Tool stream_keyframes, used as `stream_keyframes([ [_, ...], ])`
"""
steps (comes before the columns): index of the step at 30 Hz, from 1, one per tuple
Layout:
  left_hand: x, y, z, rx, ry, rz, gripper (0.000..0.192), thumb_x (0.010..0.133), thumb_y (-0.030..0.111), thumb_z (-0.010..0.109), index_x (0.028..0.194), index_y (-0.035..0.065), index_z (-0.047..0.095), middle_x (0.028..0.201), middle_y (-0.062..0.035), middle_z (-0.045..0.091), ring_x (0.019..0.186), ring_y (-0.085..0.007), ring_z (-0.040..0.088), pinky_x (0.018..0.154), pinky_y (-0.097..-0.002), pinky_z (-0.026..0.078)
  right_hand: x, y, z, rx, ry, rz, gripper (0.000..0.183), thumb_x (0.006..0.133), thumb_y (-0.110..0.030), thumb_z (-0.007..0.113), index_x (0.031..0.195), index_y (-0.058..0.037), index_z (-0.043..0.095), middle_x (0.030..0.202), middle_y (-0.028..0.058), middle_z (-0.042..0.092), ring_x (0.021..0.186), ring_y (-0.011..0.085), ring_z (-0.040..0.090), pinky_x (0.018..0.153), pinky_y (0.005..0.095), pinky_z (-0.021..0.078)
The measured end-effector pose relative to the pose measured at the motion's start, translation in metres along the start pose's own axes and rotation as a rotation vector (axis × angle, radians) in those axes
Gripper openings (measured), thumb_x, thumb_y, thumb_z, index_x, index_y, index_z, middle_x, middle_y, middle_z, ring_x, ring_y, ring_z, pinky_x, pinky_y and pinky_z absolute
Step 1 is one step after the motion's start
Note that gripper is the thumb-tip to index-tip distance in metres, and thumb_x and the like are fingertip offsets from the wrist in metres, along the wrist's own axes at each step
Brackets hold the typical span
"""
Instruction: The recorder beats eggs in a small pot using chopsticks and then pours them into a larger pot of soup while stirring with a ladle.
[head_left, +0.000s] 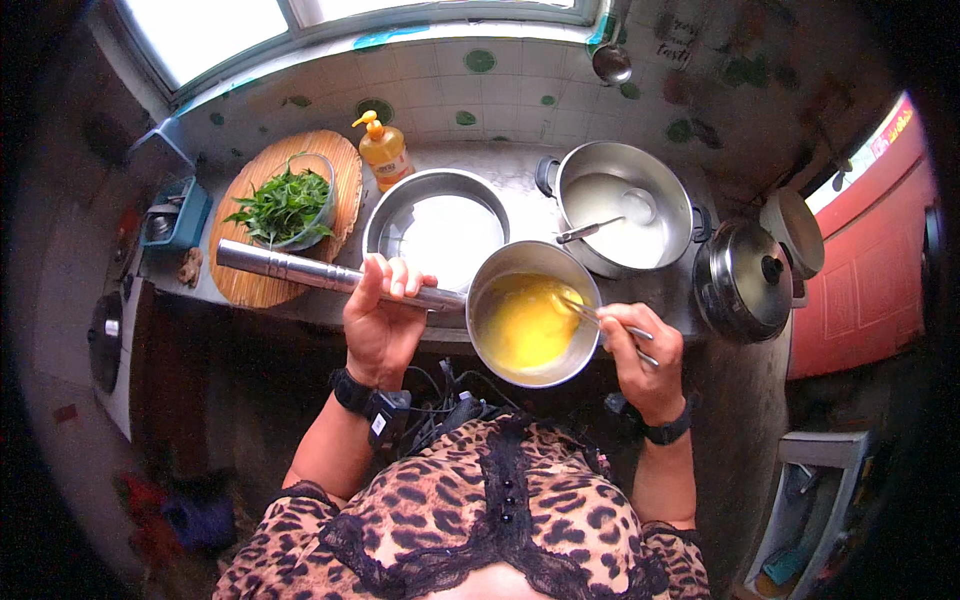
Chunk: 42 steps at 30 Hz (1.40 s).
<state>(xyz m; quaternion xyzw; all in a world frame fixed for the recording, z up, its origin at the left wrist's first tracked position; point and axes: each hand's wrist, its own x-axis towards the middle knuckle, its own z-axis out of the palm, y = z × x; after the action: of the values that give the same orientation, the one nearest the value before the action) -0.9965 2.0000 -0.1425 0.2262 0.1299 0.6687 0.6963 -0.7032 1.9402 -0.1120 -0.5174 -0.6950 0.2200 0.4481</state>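
Note:
My left hand (388, 319) is closed around the long steel handle of a deep metal pan (474, 330), held in front of the counter edge. Yellow beaten egg (531, 322) lies in the pan. In my right hand (645, 356) is a pair of metal chopsticks (611, 320), their tips in the egg. Behind the pan stands a round metal basin (386, 210) that looks to hold clear liquid. To the right of it, a two-handled steel pot (679, 191) holds whitish liquid and a ladle (637, 206).
Leafy greens (283, 201) fill a glass bowl (330, 196) on a round woven mat (240, 281), beside a yellow pump bottle (386, 156). A lidded pot (739, 285) stands at the right. A blue basket (196, 217) is at the left; another ladle (612, 64) hangs on the wall.

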Motion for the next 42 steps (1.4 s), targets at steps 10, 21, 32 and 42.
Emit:
stream_keyframes([
  [10,0.001,-0.006,-0.005,-0.046,-0.029,-0.052,0.033,0.102,0.034,0.053,0.078,0.0115,0.049,0.070,0.0002,0.046,0.073,-0.0153,0.049,0.095,-0.0415,0.042,-0.010,-0.024,0.015,0.210,-0.235,-0.037,0.005,0.088,-0.002,0.067,0.093,0.0006,0.067,0.084,0.0154,0.068,0.074,0.0280,0.069,0.065,0.0322,0.0522],
  [21,0.002,-0.005,-0.005,-0.074,0.007,-0.044,0.035,0.102,0.034,0.053,0.076,0.0123,0.048,0.070,0.0000,0.047,0.074,-0.0159,0.049,0.095,-0.0415,0.041,-0.004,-0.003,-0.023,0.011,-0.044,0.075,0.006,0.090,-0.001,0.065,0.094,0.0019,0.067,0.078,0.0119,0.066,0.064,0.0205,0.065,0.059,0.0299,0.0499],
  [32,0.001,-0.007,-0.006,-0.075,-0.034,-0.074,0.034,0.102,0.034,0.053,0.077,0.0119,0.050,0.070,0.0007,0.046,0.073,-0.0150,0.049,0.096,-0.0416,0.042,-0.006,-0.011,0.011,0.245,-0.243,-0.029,0.009,0.087,-0.001,0.068,0.096,0.0008,0.069,0.088,0.0146,0.070,0.078,0.0274,0.070,0.069,0.0323,0.0535],
  [42,0.001,-0.006,-0.008,-0.021,0.010,-0.051,0.036,0.103,0.035,0.052,0.075,0.0122,0.047,0.069,0.0009,0.044,0.072,-0.0149,0.048,0.095,-0.0426,0.042,-0.009,-0.009,-0.025,-0.050,-0.221,0.005,0.006,0.087,-0.002,0.068,0.092,-0.0008,0.068,0.083,0.0147,0.069,0.071,0.0286,0.069,0.063,0.0347,0.0531],
])
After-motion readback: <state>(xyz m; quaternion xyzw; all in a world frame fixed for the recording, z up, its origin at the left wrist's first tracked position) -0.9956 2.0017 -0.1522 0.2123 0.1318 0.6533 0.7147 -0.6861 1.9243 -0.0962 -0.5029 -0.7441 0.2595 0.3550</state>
